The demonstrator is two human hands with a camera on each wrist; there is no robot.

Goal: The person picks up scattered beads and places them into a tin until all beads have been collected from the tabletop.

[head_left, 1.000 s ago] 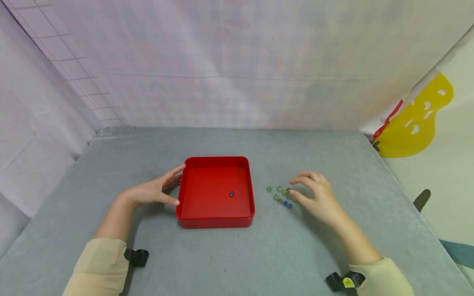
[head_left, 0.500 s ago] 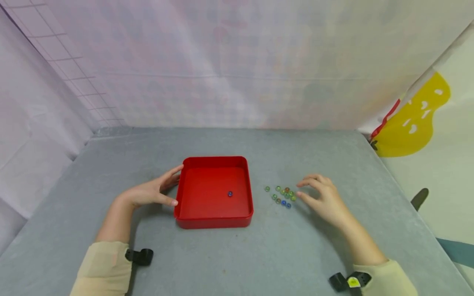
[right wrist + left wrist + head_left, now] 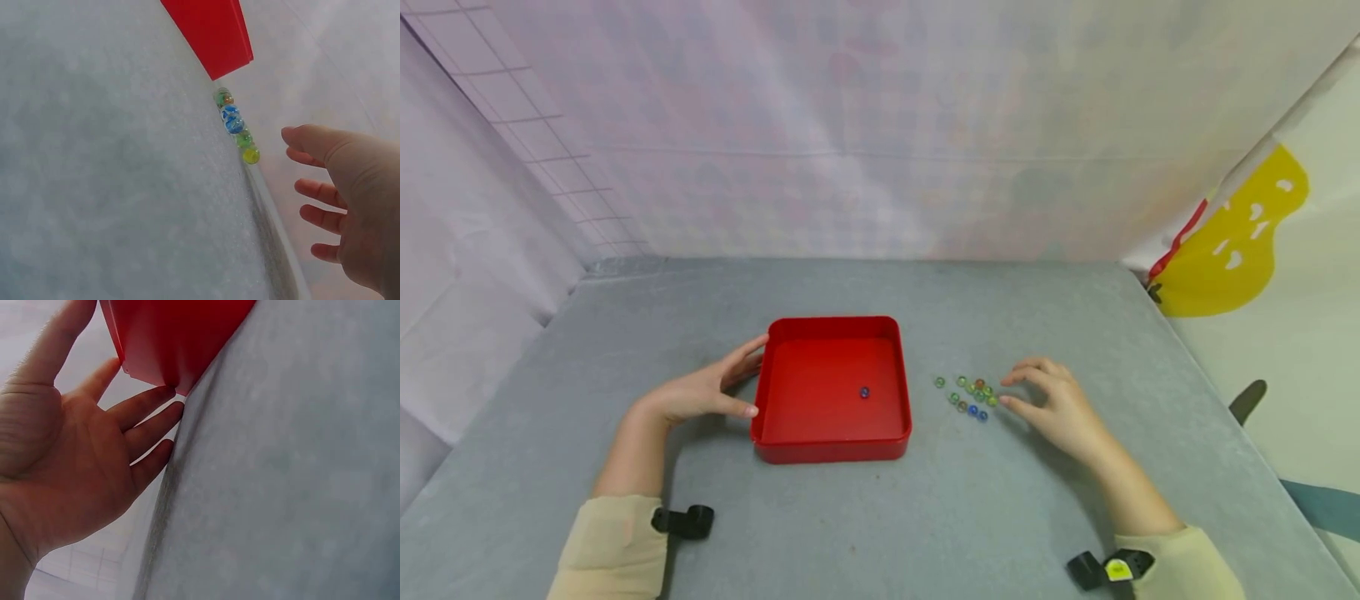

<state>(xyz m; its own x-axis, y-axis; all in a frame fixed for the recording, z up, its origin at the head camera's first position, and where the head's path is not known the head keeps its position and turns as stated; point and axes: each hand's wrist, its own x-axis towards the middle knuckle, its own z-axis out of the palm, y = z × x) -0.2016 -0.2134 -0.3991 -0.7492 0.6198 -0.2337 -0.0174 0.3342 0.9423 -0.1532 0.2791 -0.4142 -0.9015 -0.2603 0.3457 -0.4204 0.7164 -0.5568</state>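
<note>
In the head view a square red tray (image 3: pixel 831 390) lies on the table, with one dark blue marble (image 3: pixel 865 392) inside it. My left hand (image 3: pixel 711 390) rests against the tray's left wall, thumb and fingers spread; the left wrist view shows fingertips touching the red wall (image 3: pixel 169 344). Right of the tray sits a loose cluster of green, amber and blue marbles (image 3: pixel 973 410). My right hand (image 3: pixel 1052 407) hovers just right of the cluster with fingers apart and nothing between them. The right wrist view shows a yellow marble (image 3: pixel 250 155) closest to that hand (image 3: pixel 362 194).
The grey cloth-covered table (image 3: pixel 850 533) reaches back to a pale curtain (image 3: pixel 880 150). Another white sheet with a yellow print (image 3: pixel 1232 250) hangs along the right edge. Black wrist cameras (image 3: pixel 685 522) are strapped at both sleeves.
My right hand has drawn back slightly to the right, away from the marbles its fingertips overlapped before. The left hand stays at the tray. The head view has shifted a little.
</note>
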